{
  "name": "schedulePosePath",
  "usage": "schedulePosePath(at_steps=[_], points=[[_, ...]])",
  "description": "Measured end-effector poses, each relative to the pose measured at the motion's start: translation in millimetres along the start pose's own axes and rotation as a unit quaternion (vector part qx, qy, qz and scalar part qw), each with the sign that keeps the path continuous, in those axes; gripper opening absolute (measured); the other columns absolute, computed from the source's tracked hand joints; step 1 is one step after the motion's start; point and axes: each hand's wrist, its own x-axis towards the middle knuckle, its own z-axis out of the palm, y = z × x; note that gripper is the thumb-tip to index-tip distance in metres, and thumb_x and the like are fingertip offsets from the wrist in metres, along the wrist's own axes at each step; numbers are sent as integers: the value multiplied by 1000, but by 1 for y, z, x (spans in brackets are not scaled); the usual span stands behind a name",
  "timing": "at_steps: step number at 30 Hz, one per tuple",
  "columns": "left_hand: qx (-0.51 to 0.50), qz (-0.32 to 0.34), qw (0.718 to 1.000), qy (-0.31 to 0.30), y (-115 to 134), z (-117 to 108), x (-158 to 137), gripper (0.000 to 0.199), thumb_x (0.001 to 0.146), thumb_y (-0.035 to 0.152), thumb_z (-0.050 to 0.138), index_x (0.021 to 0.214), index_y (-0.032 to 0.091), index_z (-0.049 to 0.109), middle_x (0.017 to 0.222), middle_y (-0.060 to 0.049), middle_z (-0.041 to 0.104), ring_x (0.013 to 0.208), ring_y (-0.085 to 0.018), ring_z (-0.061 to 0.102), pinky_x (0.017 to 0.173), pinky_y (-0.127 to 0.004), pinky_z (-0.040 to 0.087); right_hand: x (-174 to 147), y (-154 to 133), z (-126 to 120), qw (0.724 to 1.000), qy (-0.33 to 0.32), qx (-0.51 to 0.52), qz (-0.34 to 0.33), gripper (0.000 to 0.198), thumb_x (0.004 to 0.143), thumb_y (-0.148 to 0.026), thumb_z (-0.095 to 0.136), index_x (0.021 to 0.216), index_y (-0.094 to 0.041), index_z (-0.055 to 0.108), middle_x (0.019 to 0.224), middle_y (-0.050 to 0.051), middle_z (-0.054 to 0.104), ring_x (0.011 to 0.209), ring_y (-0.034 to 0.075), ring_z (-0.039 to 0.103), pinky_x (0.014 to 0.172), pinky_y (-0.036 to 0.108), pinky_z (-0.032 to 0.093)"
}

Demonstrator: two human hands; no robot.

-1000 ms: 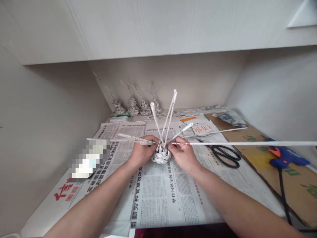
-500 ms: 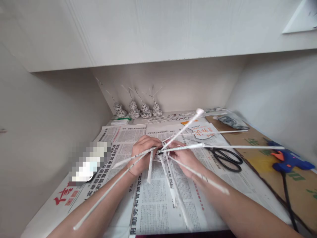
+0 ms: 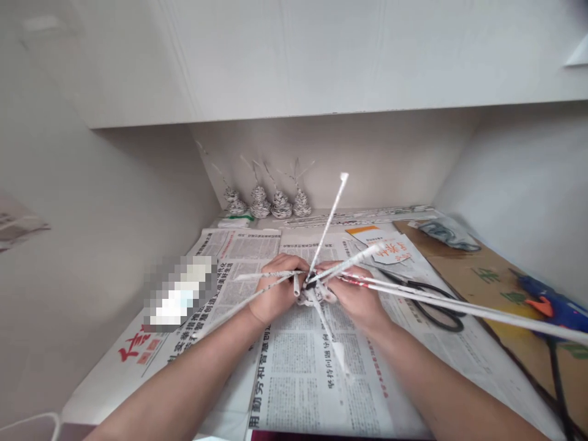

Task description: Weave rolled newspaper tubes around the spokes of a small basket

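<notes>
A small woven piece of rolled newspaper is between my hands above the newspaper-covered table, with rolled paper strips fanning out from it. My left hand is closed on its left side, fingers curled over the rim. My right hand grips the right side, where two long paper strips run out past the wrist to the right. One strip points up and away, another hangs toward me. Fingertips of both hands are partly hidden by the strips and the weave. Something dark shows at the middle of the piece.
Several woven newspaper gourds stand at the back left. Black scissors lie right of my right hand, near a blue glue gun on cardboard. Loose paper sticks line the back. A pixelated patch covers something at left.
The strips around the woven piece have shifted: fewer hang toward me, and two now run together to the right. Both hands remain on the piece. The whole view has moved slightly.
</notes>
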Motion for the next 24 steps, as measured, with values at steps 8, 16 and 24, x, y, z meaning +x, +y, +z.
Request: schedulePosePath(at_steps=[8, 16, 24], points=[[-8, -41, 999, -32, -8, 9, -2, 16, 80, 12, 59, 83, 20, 72, 85, -3, 73, 83, -17, 67, 79, -28, 52, 7, 3, -2, 998, 6, -13, 57, 23, 71, -38, 75, 82, -18, 72, 79, 6, 74, 73, 21, 68, 67, 32, 53], [-32, -127, 991, 13, -12, 13, 0, 11, 73, 13, 63, 79, 18, 71, 79, -1, 73, 75, -15, 67, 74, -25, 52, 14, -2, -9, 966, -5, -10, 259, 55, 74, -65, 62, 48, -17, 55, 38, -2, 46, 34, 6, 36, 34, 21, 23], [-34, -153, 988, 3, -13, 12, 0, 16, 72, 11, 60, 80, 18, 70, 79, 0, 73, 77, -15, 67, 75, -25, 51, 5, -2, -1, 994, -18, -76, 78, 26, 75, -41, 70, 88, -19, 67, 76, 3, 67, 61, 13, 58, 55, 24, 47]])
